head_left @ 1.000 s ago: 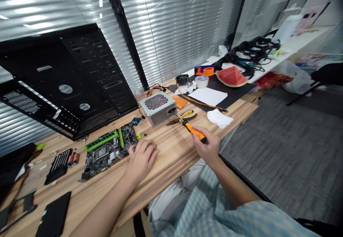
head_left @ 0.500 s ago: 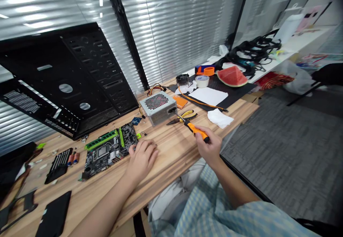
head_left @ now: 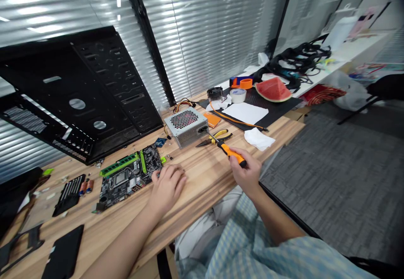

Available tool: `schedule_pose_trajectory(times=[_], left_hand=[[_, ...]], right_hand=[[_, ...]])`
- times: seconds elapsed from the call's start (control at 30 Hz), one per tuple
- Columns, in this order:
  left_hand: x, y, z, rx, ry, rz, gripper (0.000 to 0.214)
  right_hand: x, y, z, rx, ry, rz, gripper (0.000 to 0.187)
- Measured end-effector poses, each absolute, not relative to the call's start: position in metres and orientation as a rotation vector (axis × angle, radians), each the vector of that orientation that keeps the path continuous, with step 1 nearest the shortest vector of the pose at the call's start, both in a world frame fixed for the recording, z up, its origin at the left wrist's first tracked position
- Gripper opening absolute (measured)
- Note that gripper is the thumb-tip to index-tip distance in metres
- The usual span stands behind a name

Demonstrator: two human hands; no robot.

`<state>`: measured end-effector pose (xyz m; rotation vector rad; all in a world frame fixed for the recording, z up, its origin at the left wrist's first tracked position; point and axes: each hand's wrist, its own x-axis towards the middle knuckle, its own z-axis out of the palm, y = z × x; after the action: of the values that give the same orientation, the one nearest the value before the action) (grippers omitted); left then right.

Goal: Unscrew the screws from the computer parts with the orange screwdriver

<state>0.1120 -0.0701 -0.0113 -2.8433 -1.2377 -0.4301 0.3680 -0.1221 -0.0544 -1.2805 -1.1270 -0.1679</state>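
My right hand [head_left: 248,169] is closed round the orange and black handle of a screwdriver [head_left: 227,149]. Its thin metal shaft points up and left toward the grey power supply [head_left: 191,134], its tip near the side with the black socket; contact cannot be made out. Yellow-handled pliers [head_left: 217,138] lie just beyond the shaft. My left hand [head_left: 168,186] rests palm down on the wooden table, its fingers loosely spread. Its thumb side is at the right edge of a motherboard [head_left: 126,181] with green memory slots, and hides a little of that edge.
A large black computer case [head_left: 85,89] stands tilted at the back left. Bits in a black holder [head_left: 70,191] and a black flat object [head_left: 63,251] lie left. Farther right are white tape [head_left: 237,95], a cooling fan [head_left: 215,94], a tissue [head_left: 259,139] and a watermelon slice [head_left: 273,89].
The screwdriver's tip has shifted very slightly at the power supply's socket side. Both hands keep practically the same place and hold.
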Motion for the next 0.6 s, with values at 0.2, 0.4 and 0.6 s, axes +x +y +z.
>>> schedule_pose_trajectory(times=[0.2,0.4,0.6], left_hand=[[0.1118,-0.0701,-0.0117,-2.841,-1.239,-0.439,0.026],[0.1125,-0.0703,-0.0122,-2.835,-1.242,-0.44,0.025],[0.1125,-0.0698,-0.0124,-2.846,-1.244,-0.42,0.026]], right_hand=[[0.3686,-0.1227,-0.0555,-1.273,-1.14,-0.165,0.017],[0.3686,-0.1225,-0.0559,-1.283,-1.134,-0.159,0.018],[0.3688,-0.1221,-0.0558,-1.272,-1.128,-0.157,0.017]])
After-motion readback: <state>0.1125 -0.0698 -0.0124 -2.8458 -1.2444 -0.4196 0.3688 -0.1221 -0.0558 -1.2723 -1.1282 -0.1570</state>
